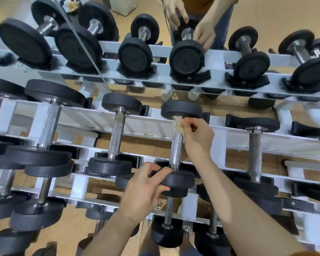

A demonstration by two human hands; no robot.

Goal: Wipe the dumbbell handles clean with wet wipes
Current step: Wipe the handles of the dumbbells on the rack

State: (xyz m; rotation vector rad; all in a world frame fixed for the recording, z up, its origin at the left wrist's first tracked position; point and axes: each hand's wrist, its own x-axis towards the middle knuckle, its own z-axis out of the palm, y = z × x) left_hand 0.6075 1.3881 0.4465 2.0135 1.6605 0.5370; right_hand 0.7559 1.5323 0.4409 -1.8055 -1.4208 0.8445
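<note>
Wiping the far end of one dumbbell handle point(176, 148) on the rack point(137, 124): right hand point(198, 137) pinches the wet wipe point(177, 124) there, left hand point(146, 185) grips the near head point(181, 179), so probably early, neighbouring handles likely left.

Before you stands a white tiered metal rack point(148, 125) fitted with black plastic cradles point(234, 120), on a speckled tan floor point(142, 145); a wall mirror point(284, 15) rises just behind it.
</note>
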